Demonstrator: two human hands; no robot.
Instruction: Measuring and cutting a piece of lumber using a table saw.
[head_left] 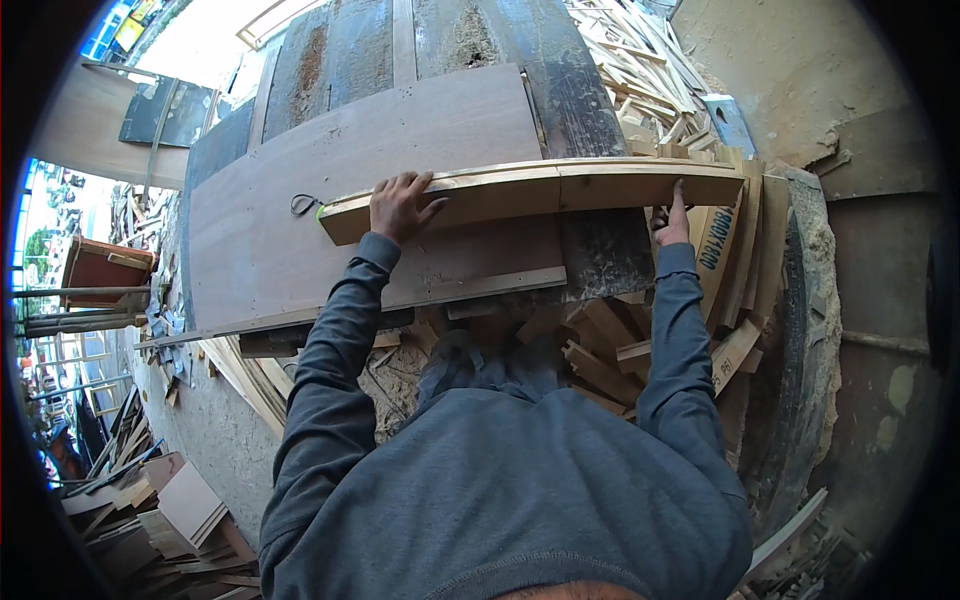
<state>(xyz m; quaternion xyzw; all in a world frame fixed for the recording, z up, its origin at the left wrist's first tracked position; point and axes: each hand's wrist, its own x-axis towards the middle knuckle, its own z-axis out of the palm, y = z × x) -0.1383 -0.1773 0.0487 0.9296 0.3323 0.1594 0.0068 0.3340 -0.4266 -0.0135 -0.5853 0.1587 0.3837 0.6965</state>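
A long wooden plank [480, 195] lies crosswise over the workbench, its face toward me, with a thin dark line across it near the middle. My left hand [403, 207] grips it near the left end, fingers over the top edge and thumb on the face. At that end sits a small bright green item [320, 212] with a black cord loop [304, 205] beside it; its kind is unclear. My right hand [673, 220] is at the plank's right part, one finger stretched up against the face. The other fingers curl around something small and dark that I cannot make out.
The workbench [250, 230] has a pale board on top and a loose wood strip [490, 283] along its near edge. Stacked planks [735, 260] stand at the right. Offcuts [640, 60] pile up behind, and scrap boards [190, 505] lie at the lower left.
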